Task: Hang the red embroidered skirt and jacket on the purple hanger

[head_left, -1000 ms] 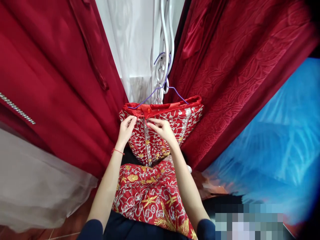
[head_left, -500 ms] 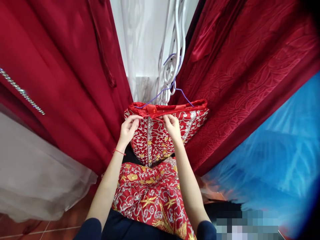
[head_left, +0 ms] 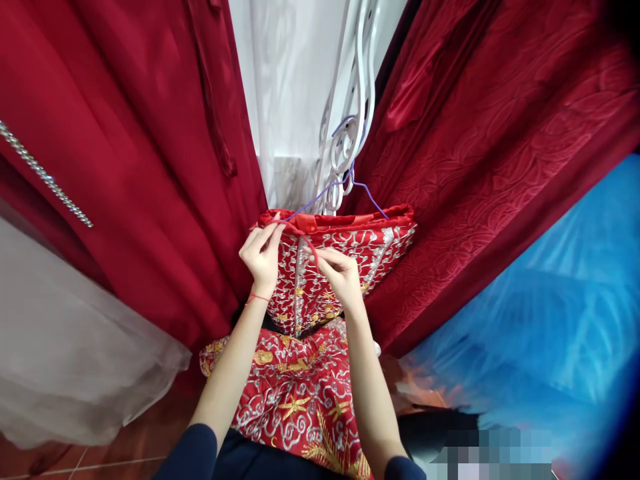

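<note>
A red garment (head_left: 345,260) with silver and gold embroidery hangs in front of me from a purple wire hanger (head_left: 320,196). At the left of its red top edge, my left hand (head_left: 261,250) pinches a thin red cord (head_left: 296,229) between thumb and fingertips. The cord curves down to the right, to the fingertips of my right hand (head_left: 340,270), which are closed by its lower end in front of the embroidered panel. More of the red embroidered cloth (head_left: 300,400) spreads over my lap, below my forearms.
Dark red drapes or gowns hang at the left (head_left: 140,133) and right (head_left: 450,200). Behind the hanger rises a white scrolled metal stand (head_left: 363,73). Pale sheer fabric (head_left: 85,347) is at lower left, blue tulle (head_left: 540,313) at right. The floor (head_left: 125,453) is reddish tile.
My left hand has risen slightly to the garment's top edge. My right hand has moved lower. The red cord now arcs visibly between both hands.
</note>
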`<action>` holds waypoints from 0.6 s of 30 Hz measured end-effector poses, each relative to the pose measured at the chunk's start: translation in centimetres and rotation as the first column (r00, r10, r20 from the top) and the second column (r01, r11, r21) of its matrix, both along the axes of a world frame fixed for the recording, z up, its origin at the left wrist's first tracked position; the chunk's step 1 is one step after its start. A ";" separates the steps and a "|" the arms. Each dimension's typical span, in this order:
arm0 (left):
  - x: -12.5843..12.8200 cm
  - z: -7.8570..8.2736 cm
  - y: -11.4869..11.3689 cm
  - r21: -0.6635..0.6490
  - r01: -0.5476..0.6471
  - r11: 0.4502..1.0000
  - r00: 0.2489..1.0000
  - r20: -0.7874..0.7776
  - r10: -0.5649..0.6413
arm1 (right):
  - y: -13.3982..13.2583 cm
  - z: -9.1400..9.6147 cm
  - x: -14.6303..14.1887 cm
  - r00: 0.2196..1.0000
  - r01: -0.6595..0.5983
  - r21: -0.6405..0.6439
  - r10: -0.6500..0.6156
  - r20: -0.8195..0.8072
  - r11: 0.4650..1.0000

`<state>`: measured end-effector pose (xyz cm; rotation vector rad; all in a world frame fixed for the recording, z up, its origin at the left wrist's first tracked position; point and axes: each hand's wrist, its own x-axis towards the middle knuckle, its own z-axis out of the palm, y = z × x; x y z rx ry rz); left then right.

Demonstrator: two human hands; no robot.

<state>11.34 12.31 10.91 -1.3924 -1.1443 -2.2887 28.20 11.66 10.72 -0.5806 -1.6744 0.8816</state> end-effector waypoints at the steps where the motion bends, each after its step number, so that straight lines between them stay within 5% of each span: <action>1: 0.2 0.3 0.0 -0.005 0.068 0.998 0.997 0.021 -0.068 | 0.3 0.3 0.1 0.999 0.039 0.037 -0.038 -0.015 0.999; 5: -0.3 0.8 -0.1 -0.075 0.225 0.971 0.965 -0.119 -0.233 | 1.6 1.5 0.4 0.987 0.162 0.155 -0.158 -0.039 0.974; 7: -0.9 0.9 -0.1 -0.043 0.141 0.989 0.974 -0.172 -0.147 | 1.7 1.6 0.3 0.986 0.167 0.203 -0.169 -0.007 0.965; 11: -1.1 1.2 0.3 0.049 0.026 0.998 0.999 -0.033 -0.024 | 1.6 1.6 -0.9 0.982 0.186 0.225 -0.190 -0.006 0.956; 14: -0.8 1.4 0.2 -0.058 0.274 0.960 0.954 -0.113 -0.279 | 2.2 2.0 -1.7 0.973 0.228 0.270 -0.228 -0.031 0.935; 18: -1.3 1.3 -0.3 -0.305 0.544 0.782 0.789 -0.131 -0.600 | 3.5 2.6 -1.4 0.970 0.158 0.460 -0.225 0.093 0.874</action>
